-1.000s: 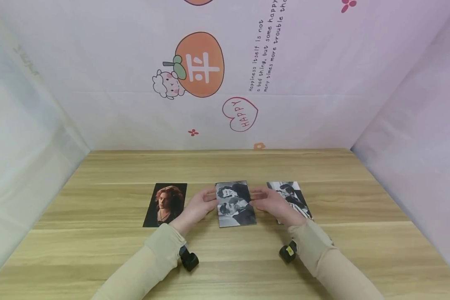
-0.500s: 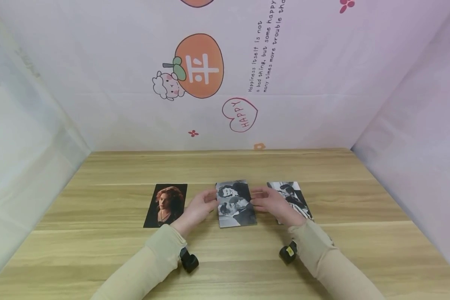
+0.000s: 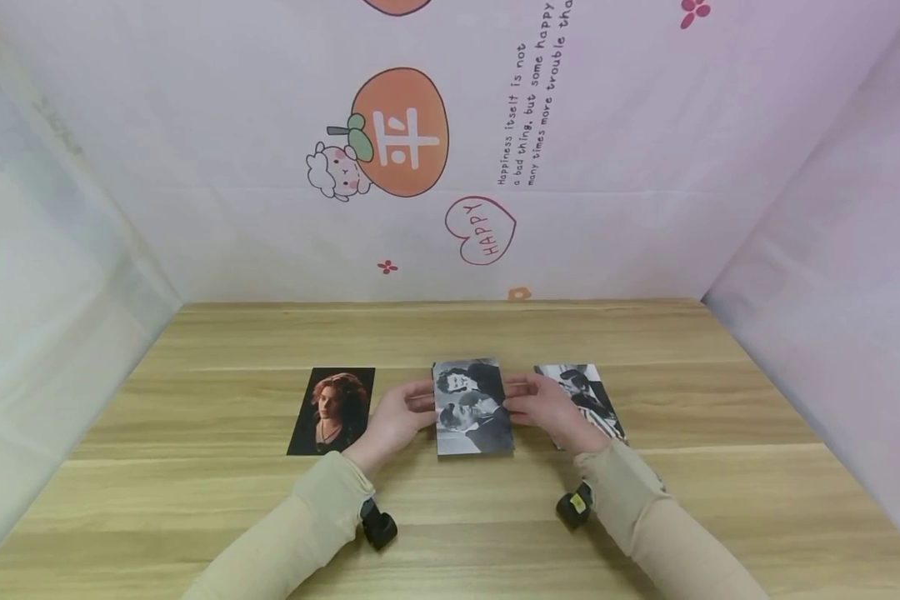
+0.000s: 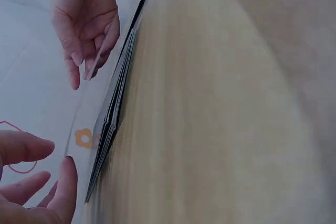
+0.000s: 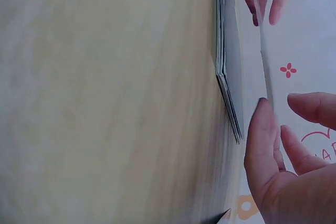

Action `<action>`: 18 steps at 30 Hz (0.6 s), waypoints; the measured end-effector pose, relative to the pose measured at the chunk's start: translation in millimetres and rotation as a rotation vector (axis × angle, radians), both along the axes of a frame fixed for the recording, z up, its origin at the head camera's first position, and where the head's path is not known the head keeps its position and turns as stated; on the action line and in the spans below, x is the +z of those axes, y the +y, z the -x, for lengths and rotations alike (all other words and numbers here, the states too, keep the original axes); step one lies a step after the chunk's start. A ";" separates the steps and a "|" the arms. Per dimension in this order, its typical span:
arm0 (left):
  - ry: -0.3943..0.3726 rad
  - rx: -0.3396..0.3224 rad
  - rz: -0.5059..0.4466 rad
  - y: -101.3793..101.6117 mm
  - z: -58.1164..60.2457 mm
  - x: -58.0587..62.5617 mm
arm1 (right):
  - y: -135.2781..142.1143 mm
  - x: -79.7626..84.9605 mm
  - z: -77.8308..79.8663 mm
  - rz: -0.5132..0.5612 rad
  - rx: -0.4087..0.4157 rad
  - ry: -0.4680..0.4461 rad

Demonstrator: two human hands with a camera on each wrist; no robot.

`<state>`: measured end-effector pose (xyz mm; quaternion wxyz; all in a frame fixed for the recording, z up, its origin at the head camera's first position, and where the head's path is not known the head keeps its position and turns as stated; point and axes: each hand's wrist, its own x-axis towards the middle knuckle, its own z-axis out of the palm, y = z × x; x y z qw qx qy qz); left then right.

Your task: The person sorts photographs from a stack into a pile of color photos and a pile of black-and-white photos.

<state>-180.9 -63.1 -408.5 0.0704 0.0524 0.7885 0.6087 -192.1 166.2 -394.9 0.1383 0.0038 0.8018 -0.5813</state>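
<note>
A black-and-white photo card (image 3: 474, 408) showing two people is between both hands in the middle of the table. My left hand (image 3: 399, 417) holds its left edge with the fingertips, and my right hand (image 3: 551, 412) has the right edge. Seen edge-on in the left wrist view, this card (image 4: 79, 111) is raised over a thin stack of cards (image 4: 114, 111). The right wrist view shows the same gap, the stack (image 5: 220, 40) lying close to the wood. From above, the held card hides nearly all of the stack.
A dark colour portrait photo (image 3: 337, 408) lies left, partly behind the left wrist. Another black-and-white photo (image 3: 598, 400) lies right, partly under the right hand. All are on a wooden table (image 3: 450, 533), walled by a printed white cloth (image 3: 615, 242). Black wrist cameras hang below both sleeves.
The middle photo card has moved slightly right and away from me, and its outline no longer matches the stack beneath. Both hands stay at its sides; the outer photos are still.
</note>
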 end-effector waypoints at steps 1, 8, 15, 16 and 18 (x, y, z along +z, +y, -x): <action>-0.006 0.006 0.003 -0.2 -0.1 0.3 | -0.2 0.2 0.1 -0.005 -0.005 -0.002; -0.014 0.019 0.021 -0.8 -0.3 2.6 | -1.2 1.3 -0.3 -0.034 -0.053 -0.025; -0.014 0.025 0.039 1.2 -0.4 3.0 | 0.6 2.2 -0.8 -0.051 -0.065 -0.020; -0.014 0.023 0.041 1.7 -0.3 2.9 | 0.8 2.4 -1.0 -0.050 -0.068 -0.016; -0.013 0.022 0.036 2.7 0.0 2.4 | 1.8 2.3 -1.0 -0.048 -0.069 -0.008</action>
